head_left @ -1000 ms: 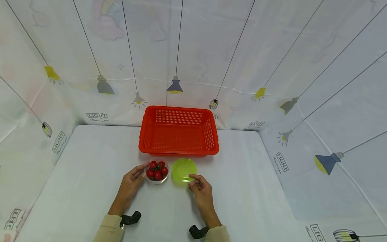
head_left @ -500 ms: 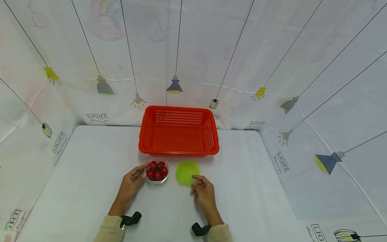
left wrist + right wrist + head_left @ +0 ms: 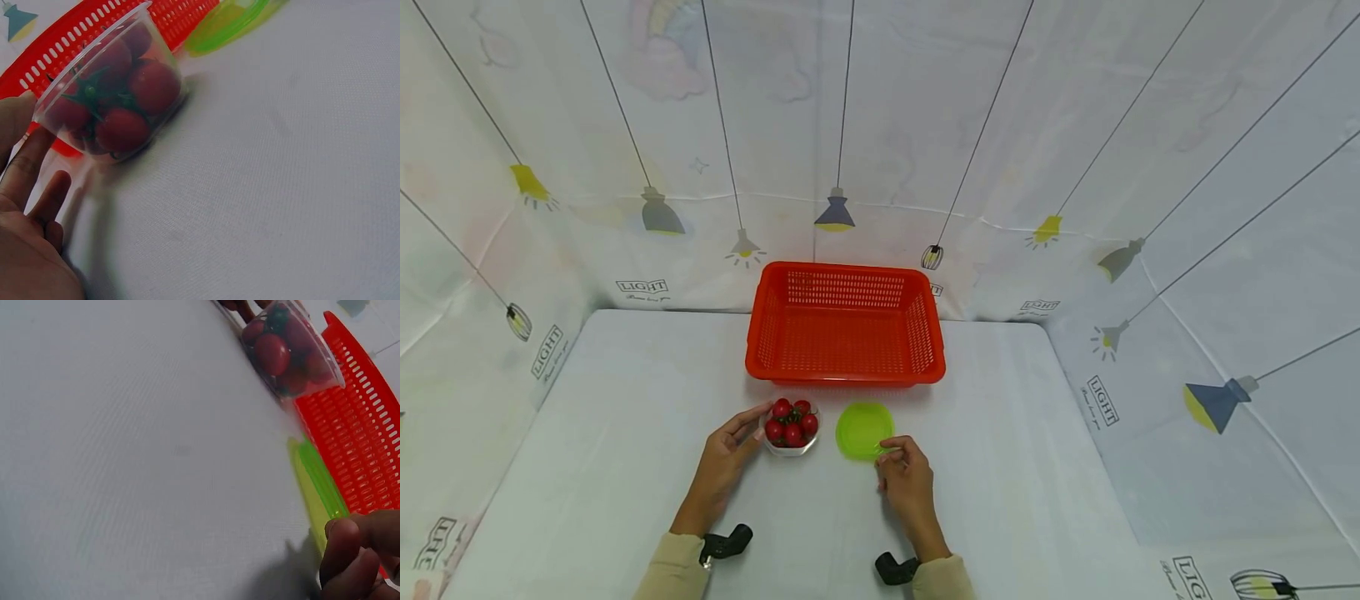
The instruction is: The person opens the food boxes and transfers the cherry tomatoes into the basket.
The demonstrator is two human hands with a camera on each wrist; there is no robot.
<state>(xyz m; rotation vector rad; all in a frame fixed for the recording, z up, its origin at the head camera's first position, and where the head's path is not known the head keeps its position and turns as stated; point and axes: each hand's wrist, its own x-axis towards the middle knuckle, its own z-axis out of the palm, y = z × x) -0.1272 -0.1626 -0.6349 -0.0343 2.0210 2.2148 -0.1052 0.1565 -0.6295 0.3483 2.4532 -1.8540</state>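
Note:
Red tomatoes with green stems [image 3: 792, 423] fill a clear plastic container [image 3: 150, 25] on the white table. At its left side my left hand [image 3: 722, 462] touches the wall, with fingers mostly straight; they show beside it in the left wrist view too. To the right of the container is a round, translucent green lid [image 3: 859, 429]. My right hand [image 3: 908, 483] pinches the lid's near right edge between thumb and finger. In the right wrist view the lid [image 3: 322, 478] appears edge-on, with a yellow-green tint on the cloth beside it.
Behind the container and lid stands a red perforated plastic basket [image 3: 846, 342], with nothing visible inside. The white table [image 3: 1000, 467] meets fabric walls [image 3: 887, 125] printed with hanging lamps. A dark strap mount [image 3: 726, 542] sits on each wrist.
The green lid and my right hand have shifted slightly to the right, away from the tomato container. My left hand stays in place beside the container.

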